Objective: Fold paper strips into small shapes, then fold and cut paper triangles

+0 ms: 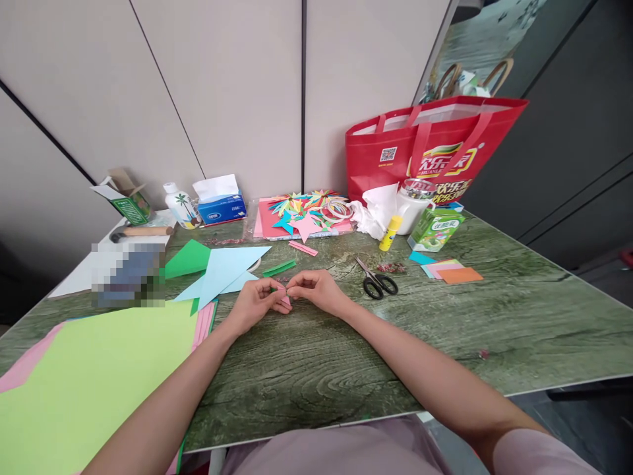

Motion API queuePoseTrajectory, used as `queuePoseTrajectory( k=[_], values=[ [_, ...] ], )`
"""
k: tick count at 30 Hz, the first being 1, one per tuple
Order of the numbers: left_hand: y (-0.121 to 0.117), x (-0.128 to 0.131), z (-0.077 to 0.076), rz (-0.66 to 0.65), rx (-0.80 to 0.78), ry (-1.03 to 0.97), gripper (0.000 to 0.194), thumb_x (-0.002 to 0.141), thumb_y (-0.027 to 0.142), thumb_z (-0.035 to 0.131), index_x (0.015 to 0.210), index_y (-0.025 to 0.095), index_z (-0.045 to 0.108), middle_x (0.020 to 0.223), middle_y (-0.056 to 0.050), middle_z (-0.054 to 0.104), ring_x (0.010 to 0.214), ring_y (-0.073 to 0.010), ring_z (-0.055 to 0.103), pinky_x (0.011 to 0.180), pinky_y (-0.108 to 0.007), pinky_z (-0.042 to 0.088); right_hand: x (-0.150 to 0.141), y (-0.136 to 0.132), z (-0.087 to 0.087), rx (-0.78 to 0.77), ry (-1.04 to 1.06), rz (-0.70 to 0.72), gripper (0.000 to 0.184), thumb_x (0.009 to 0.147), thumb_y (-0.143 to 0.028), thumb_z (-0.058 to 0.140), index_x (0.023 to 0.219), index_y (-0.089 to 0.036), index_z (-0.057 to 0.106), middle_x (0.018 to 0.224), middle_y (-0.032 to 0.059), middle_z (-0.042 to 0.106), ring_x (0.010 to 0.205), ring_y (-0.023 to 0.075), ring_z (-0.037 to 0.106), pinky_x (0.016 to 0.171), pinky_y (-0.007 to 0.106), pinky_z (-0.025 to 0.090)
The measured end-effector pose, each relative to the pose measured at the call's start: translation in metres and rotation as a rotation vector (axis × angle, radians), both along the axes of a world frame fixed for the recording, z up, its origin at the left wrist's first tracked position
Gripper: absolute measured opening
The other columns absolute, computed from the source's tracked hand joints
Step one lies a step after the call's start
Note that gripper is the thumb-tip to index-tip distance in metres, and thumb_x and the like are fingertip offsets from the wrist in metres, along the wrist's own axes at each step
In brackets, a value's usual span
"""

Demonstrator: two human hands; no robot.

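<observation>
My left hand [258, 300] and my right hand [316, 290] meet over the middle of the table, fingertips pinched together. Between them is a small pink piece of folded paper [285, 299], mostly covered by the fingers; a bit of green shows beside it. Just beyond the hands lie a folded green paper strip [279, 268] and pink paper strips [303, 248]. To the left are light blue folded paper [227, 267] and green folded paper [186, 258]. Scissors with black handles [378, 282] rest to the right of my right hand, blades partly apart.
Large light green sheets [113, 376] cover the left front. Along the back stand a tissue box [222, 208], a white bottle [180, 206], paper stars [305, 225], a yellow glue stick [390, 233], a green carton [435, 229] and a red bag [376, 152]. Small coloured papers [461, 275] lie right.
</observation>
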State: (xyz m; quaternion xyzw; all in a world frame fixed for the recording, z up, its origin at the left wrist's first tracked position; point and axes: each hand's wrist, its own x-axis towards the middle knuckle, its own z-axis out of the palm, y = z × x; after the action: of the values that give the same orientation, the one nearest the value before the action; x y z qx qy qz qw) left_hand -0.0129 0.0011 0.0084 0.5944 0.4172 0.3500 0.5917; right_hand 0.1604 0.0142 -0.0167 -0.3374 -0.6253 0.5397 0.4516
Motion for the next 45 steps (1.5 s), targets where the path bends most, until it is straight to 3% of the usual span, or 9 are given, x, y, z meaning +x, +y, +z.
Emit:
queuePoseTrajectory(
  k=[4,12,18,22,30,37,45],
  values=[
    [-0.0024,0.0021,0.0015,0.053,0.063,0.018,0.025,0.070,0.038,0.067,0.071,0.014,0.059,0.060,-0.004,0.067,0.056,-0.0188,0.066,0.060,-0.034,0.057,-0.0021,-0.0013,-0.0012,-0.039,0.028,0.015,0.022,0.063,-0.028,0.072,0.078,-0.015,0.065,0.065,-0.0011,0.063,0.056,0.0099,0.056,0.058,0.023,0.044],
    [-0.0061,0.0031,0.0069,0.014,0.162,0.078,0.022,0.071,0.035,0.065,0.070,0.014,0.060,0.061,-0.003,0.066,0.055,-0.0160,0.065,0.059,-0.031,0.056,-0.0004,0.0005,-0.0013,-0.050,0.091,0.085,0.023,0.060,-0.032,0.074,0.060,-0.015,0.059,0.062,-0.0023,0.060,0.058,0.0095,0.054,0.058,0.023,0.042],
    [-0.0045,0.0057,0.0031,0.052,0.098,-0.008,0.025,0.069,0.032,0.067,0.085,0.014,0.057,0.065,-0.002,0.067,0.061,-0.0173,0.066,0.063,-0.034,0.057,-0.0014,0.0020,-0.0015,-0.172,0.150,0.071,0.024,0.064,-0.033,0.072,0.071,-0.016,0.058,0.064,-0.0020,0.061,0.057,0.0104,0.057,0.059,0.026,0.047],
    [-0.0035,0.0065,0.0008,0.046,0.111,-0.026,0.038,0.068,0.028,0.068,0.100,0.015,0.052,0.065,0.000,0.066,0.061,-0.0173,0.067,0.060,-0.034,0.057,-0.0033,0.0000,0.0000,-0.100,0.169,0.080,0.027,0.067,-0.033,0.070,0.085,-0.019,0.056,0.071,-0.0028,0.060,0.058,0.0097,0.057,0.057,0.025,0.049],
    [-0.0021,0.0056,-0.0010,0.061,0.104,0.018,0.031,0.067,0.030,0.068,0.091,0.016,0.054,0.060,0.002,0.063,0.056,-0.0166,0.066,0.054,-0.030,0.057,-0.0050,-0.0018,-0.0039,0.019,-0.013,-0.007,0.019,0.070,-0.034,0.066,0.076,-0.017,0.058,0.063,-0.0023,0.058,0.049,0.0078,0.050,0.045,0.020,0.041],
    [-0.0047,0.0079,0.0003,0.083,0.036,-0.031,0.030,0.064,0.029,0.070,0.087,0.017,0.055,0.060,0.004,0.062,0.061,-0.0188,0.068,0.062,-0.035,0.058,-0.0062,-0.0011,-0.0072,-0.046,0.049,0.016,0.019,0.069,-0.032,0.067,0.073,-0.017,0.056,0.065,-0.0006,0.061,0.055,0.0109,0.058,0.055,0.025,0.049],
    [-0.0039,0.0068,-0.0008,0.064,-0.037,-0.112,0.031,0.065,0.030,0.071,0.087,0.015,0.056,0.071,0.000,0.067,0.069,-0.0201,0.068,0.070,-0.038,0.058,-0.0050,-0.0019,-0.0010,-0.047,0.040,-0.009,0.021,0.066,-0.034,0.068,0.069,-0.017,0.057,0.061,-0.0019,0.060,0.052,0.0093,0.055,0.053,0.022,0.047]
  ],
)
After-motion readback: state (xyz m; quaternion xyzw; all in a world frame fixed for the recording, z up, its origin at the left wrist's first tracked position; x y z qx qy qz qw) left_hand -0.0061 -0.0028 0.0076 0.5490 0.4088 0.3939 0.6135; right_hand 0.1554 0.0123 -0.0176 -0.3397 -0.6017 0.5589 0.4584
